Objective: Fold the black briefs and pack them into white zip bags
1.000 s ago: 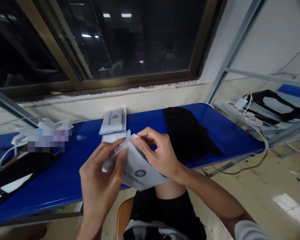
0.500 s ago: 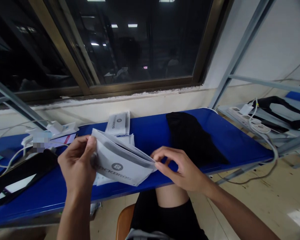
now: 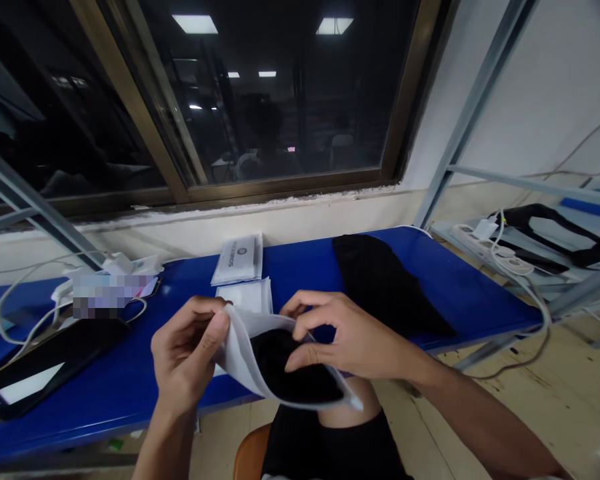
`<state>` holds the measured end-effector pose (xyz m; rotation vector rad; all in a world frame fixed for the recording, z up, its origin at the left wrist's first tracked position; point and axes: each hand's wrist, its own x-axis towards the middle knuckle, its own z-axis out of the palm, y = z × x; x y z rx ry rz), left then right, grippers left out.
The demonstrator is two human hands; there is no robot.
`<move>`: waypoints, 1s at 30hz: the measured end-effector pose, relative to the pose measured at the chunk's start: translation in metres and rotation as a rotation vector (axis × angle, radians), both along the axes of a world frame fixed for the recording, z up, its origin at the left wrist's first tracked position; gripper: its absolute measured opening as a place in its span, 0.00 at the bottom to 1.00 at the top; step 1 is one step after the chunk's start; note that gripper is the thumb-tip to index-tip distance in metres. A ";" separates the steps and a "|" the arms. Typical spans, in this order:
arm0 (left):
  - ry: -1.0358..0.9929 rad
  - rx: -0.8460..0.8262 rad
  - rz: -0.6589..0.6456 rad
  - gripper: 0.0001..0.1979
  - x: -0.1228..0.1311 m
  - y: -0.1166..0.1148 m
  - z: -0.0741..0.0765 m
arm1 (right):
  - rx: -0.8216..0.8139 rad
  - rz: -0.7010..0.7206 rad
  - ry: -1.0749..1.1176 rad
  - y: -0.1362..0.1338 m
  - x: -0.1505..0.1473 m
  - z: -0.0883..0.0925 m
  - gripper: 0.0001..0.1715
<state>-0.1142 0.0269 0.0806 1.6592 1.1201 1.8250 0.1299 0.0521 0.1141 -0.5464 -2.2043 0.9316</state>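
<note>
A white pouch (image 3: 240, 347) with its mouth spread wide is in front of me, tilted toward me over the table's front edge. Black fabric (image 3: 270, 353) shows inside it. My left hand (image 3: 193, 353) is closed on the pouch's left edge, pinching it between thumb and fingers. At the mouth is my right hand (image 3: 330, 330), its thumb over the black fabric and its bent fingers near the back rim. A gap shows between that thumb and the index finger. Another piece of black cloth (image 3: 385, 287) lies flat on the table to the right.
White printed packets (image 3: 239, 259) lie behind the pouch on the blue table (image 3: 300, 260). To the left are a dark glossy object (image 3: 45, 367), white chargers and cables (image 3: 117, 265). A grey metal frame (image 3: 460, 127) rises at the right. A window (image 3: 290, 100) is ahead.
The pouch has opened wide and tipped toward me, so the black fabric inside shows. My right hand has left its right corner and moved left to the mouth. My left hand has shifted right.
</note>
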 end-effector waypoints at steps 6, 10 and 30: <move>0.045 0.022 -0.030 0.07 0.000 0.001 -0.007 | 0.185 -0.167 -0.018 -0.010 -0.001 0.002 0.11; 0.128 0.077 -0.093 0.05 0.005 0.002 -0.008 | 0.199 -0.153 -0.273 -0.012 -0.005 -0.001 0.08; 0.354 -0.358 -0.008 0.16 -0.025 0.011 -0.030 | 0.410 -0.617 -0.168 0.067 0.134 0.134 0.07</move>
